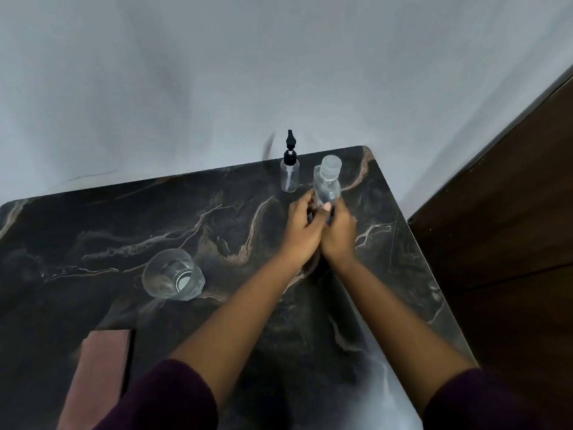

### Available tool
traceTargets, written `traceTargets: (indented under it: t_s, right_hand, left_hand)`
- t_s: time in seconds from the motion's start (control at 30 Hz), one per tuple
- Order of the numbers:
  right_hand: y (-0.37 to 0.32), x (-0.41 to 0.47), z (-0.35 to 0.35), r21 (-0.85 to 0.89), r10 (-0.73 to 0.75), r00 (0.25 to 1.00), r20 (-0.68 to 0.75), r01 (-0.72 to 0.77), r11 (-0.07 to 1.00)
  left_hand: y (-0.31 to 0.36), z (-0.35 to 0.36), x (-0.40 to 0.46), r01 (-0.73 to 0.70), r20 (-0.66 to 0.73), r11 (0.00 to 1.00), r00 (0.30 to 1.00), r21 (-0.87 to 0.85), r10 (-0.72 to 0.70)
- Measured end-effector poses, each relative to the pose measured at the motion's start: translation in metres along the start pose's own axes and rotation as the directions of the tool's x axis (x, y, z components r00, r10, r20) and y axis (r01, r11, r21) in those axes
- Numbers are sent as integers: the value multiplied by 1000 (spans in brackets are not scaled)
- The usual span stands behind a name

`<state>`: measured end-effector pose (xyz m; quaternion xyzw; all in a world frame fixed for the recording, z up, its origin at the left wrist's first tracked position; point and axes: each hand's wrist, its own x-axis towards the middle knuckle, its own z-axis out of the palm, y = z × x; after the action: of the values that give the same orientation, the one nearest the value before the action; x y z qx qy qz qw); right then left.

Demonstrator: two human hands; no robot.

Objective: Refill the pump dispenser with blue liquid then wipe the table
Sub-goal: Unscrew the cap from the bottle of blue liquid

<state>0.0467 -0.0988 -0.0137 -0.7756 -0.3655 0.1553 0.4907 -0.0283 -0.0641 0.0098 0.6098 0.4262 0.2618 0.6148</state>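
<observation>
A small clear pump dispenser (pixel 289 172) with a black pump head stands upright near the far edge of the dark marble table (pixel 155 221). Just right of it, a clear capped bottle (pixel 327 181) is held upright between both hands. My left hand (pixel 302 231) wraps its lower part from the left, and my right hand (pixel 338 231) grips it from the right, thumb on the front. The bottle's base is hidden by my fingers. I cannot tell the colour of its contents.
A clear drinking glass (pixel 172 274) stands on the left middle of the table. A folded pink cloth (pixel 99 373) lies at the near left corner. A grey wall runs behind; the table's right edge borders a dark wooden floor (pixel 511 243).
</observation>
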Motion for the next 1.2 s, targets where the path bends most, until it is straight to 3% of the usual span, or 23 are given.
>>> traceTargets:
  t_s: [0.2,0.4,0.53,0.83,1.0,1.2]
  right_hand:
    - [-70,-50,-6,96,-113,994,13,111,989]
    - [-165,-89,-11,300,-222,968,118,178,937]
    - [-217,-111,-11,366,-253,940,228,158,917]
    - [-286,-124,-4,370,-323,861,393,174,913]
    - [-300,-131,2,366,-347,873,344,216,905]
    - [-306,-137,5,314,-358,913,197,288,905]
  left_hand:
    - [34,-54,-56,-162,-68,987,985,-20,161]
    - [111,-132,-110,-361,-76,913,933,-189,353]
    - [162,-177,-141,-459,-88,885,887,-77,452]
    - [226,-253,-177,-508,48,849,853,-146,519]
    - [239,-267,-187,-498,22,854,862,-151,506]
    - [243,-256,-195,-533,-161,842,842,-91,515]
